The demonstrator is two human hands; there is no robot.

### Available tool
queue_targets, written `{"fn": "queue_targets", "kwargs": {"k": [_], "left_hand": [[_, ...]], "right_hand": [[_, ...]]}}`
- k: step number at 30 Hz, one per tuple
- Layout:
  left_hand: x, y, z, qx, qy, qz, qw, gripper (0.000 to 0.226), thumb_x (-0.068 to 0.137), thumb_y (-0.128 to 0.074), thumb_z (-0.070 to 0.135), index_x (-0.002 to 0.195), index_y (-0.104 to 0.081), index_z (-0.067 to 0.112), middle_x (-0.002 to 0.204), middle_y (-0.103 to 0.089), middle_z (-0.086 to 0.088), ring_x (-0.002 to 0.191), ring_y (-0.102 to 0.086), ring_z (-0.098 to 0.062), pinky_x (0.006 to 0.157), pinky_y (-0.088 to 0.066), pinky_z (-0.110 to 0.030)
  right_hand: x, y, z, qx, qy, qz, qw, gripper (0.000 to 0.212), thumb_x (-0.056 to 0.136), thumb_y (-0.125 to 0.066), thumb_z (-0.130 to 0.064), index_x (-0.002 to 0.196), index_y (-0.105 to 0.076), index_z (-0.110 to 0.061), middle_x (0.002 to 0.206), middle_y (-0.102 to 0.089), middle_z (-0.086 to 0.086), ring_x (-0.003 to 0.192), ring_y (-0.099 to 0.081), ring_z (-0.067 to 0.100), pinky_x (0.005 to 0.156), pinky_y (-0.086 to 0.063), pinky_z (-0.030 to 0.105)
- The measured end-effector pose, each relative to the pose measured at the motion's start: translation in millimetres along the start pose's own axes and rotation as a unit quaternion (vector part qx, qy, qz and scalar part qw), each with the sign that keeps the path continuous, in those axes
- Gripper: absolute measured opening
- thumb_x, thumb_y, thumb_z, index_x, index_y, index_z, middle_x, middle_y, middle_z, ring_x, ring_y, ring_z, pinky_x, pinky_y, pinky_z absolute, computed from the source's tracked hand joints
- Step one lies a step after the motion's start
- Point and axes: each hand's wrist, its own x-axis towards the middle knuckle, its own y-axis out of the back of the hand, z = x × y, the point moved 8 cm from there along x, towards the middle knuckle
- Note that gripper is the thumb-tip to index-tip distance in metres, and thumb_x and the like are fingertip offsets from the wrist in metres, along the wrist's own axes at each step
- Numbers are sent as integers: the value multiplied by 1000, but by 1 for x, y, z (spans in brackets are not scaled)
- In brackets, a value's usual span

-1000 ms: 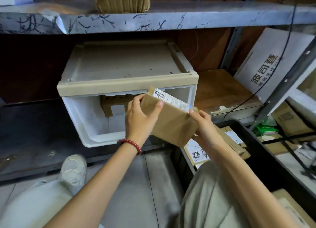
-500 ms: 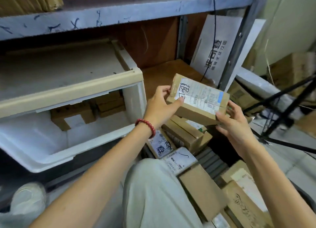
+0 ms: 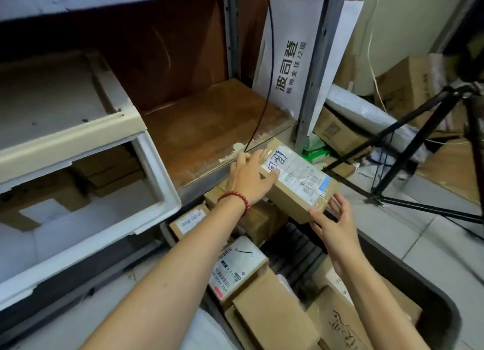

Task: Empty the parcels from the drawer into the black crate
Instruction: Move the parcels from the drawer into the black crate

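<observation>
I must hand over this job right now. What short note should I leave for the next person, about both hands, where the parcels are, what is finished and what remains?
Left hand: grips the far end of the held parcel.
Right hand: holds its near end, with thumb and fingers at the corner.
Position: the held parcel is in the air above the black crate, not yet set down.
Done: several loaded parcels lie in the crate.
Left: put this one in, then take the drawer parcels out of the open drawer. At least two brown ones show there.
</observation>
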Motion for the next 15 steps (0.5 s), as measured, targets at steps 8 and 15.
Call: {"fn": "queue_targets", "kwargs": {"k": [8,15], "left_hand": [[28,-27,-41,144,-34,-73,986,84,90,-55,49,153,-5,25,154,-30,-2,131,-43,-28,104,-37,-52],[25,-36,-61,314,-68,-101,942,58,95,-40,52,147,-25,31,158,-21,2,145,-15,-22,112,-19,-52]], "right_hand": [[33,-32,16,-26,-15,13,999,69,91,-61,-6,148,-28,-24,151,-37,-4,123,-41,4,101,-39,27],[50,-74,29,-130,-50,-73,988,64,91,-61,-29,147,-31,-32,140,-50,-7,125,-51,17,107,-42,46]]}}
